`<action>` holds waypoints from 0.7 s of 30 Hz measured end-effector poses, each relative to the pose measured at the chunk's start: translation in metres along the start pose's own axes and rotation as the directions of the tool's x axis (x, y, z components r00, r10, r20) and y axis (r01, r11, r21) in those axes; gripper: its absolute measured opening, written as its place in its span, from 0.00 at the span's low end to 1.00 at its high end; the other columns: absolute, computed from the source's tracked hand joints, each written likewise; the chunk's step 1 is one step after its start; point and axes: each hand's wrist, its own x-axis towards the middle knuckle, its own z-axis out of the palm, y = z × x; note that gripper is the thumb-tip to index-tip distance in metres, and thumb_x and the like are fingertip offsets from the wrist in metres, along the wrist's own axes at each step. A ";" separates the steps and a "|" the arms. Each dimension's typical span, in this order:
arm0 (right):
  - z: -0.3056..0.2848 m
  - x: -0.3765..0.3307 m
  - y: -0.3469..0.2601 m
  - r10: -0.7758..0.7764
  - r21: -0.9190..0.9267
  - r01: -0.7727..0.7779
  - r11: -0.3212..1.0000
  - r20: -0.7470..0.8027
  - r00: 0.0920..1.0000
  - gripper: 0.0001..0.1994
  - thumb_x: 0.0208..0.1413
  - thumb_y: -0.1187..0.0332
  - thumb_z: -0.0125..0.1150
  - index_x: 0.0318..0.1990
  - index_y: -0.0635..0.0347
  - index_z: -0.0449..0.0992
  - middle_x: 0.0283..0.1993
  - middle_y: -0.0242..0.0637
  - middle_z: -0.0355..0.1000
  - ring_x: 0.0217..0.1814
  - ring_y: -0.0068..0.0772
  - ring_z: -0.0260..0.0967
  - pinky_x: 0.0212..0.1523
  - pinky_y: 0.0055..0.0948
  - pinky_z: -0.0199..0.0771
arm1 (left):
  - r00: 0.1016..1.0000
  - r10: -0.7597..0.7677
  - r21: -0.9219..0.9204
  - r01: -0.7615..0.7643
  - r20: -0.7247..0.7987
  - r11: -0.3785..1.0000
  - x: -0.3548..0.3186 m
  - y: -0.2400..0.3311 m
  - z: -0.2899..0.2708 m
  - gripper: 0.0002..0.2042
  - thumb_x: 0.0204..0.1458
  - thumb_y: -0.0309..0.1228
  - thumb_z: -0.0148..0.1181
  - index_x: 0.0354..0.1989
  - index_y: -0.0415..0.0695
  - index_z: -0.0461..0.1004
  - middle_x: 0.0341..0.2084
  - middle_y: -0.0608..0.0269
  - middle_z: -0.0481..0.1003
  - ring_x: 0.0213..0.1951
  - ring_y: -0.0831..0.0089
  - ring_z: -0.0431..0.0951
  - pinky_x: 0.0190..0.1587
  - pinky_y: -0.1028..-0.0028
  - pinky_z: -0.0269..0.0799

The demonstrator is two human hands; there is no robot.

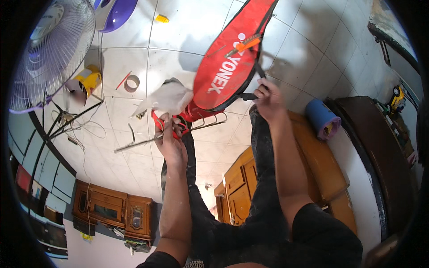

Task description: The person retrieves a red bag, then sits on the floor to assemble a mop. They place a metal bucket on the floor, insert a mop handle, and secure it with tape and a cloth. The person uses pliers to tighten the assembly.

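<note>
Far left: round wire-grille fan w/ purple rim (51, 49), tilted, its black tube stand (67, 120) running down-right over thin loose wires (85, 129). Just right of the fan, a yellow cylindrical tin (89, 79) lying on its side on the white tiled floor (178, 40); next to it a thin red stick (124, 80) and a beige roll of tape (132, 83), flat on the tile. Top, near the frame edge: purple plastic bowl-shaped thing (118, 13) and a small yellow block (162, 18), well apart from the hands. Lower centre-left: bent grey metal rod (134, 144) on the floor, reaching toward the left hand (170, 138). Left hand is clenched around red-handled scissors (161, 124), fingers thru the loops; blades hidden behind a crumpled white cloth/plastic sheet (167, 98) that sits just above the hand, touching the cover's lower end. Centre: red fabric racket cover w/ black edging and white lettering (228, 62), lying slantwise on the floor, wide end lower-left, narrow end up-right; an orange-handled tool (245, 44) rests on top of it. Right hand (267, 99) pinches the cover's black strap (252, 94) at its right edge, fingers closed on it. Right of that: brown wooden bench (321, 165) under the person's dark-trousered legs, w/ a blue rolled mat, purple at the end (322, 118), beside it. Far right: small yellow toy vehicle (396, 96) on a dark shelf.
</note>
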 end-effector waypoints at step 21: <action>0.109 -0.350 -0.135 -0.819 -0.389 0.893 0.227 0.420 0.391 0.12 0.75 0.66 0.49 0.52 0.67 0.70 0.22 0.36 0.68 0.19 0.31 0.62 0.43 0.46 0.70 | 0.984 -0.043 0.098 0.026 0.172 0.995 -0.034 0.008 0.013 0.10 0.68 0.31 0.62 0.51 0.40 0.78 0.28 0.70 0.75 0.30 0.82 0.69 0.34 0.79 0.63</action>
